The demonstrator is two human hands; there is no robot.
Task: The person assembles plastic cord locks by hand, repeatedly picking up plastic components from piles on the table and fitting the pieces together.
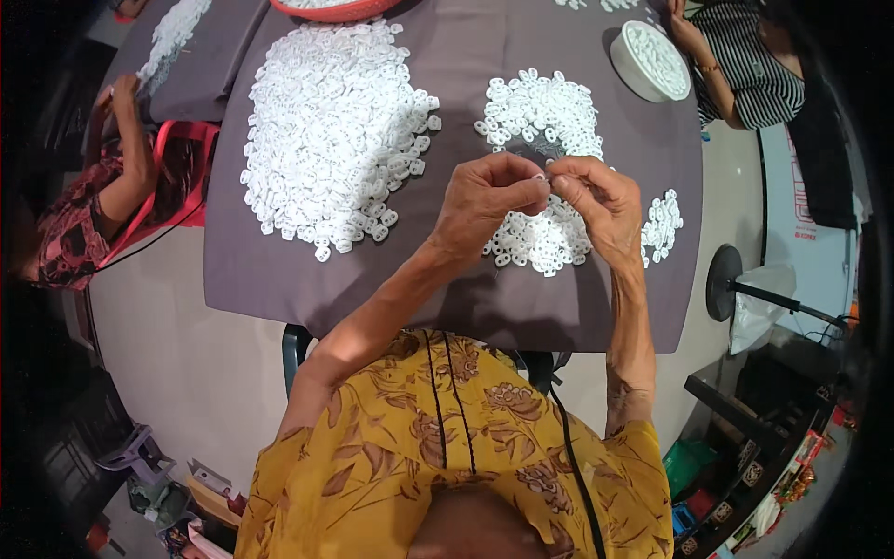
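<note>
My left hand [486, 203] and my right hand [603, 211] are raised over the table, fingertips nearly meeting. Each is pinched closed. A tiny white bit shows at the left fingertips; it looks like one of the white plastic pieces, though the fingers cover most of it. What the right fingers hold is hidden. Beneath and beyond the hands lies a ring-like heap of small white plastic pieces with holes [540, 104], with small grey bits [548, 146] in its middle. A much larger heap of white pieces [326, 130] spreads to the left. A small pile [662, 226] sits right of my right hand.
A brown cloth covers the table [438, 298]. A white bowl of pieces [649, 61] stands far right, and a red basket [335, 9] at the far edge. One person sits left on a red chair [200, 140]; another, in a striped top [745, 56], sits right. A black cable [573, 447] crosses my clothing.
</note>
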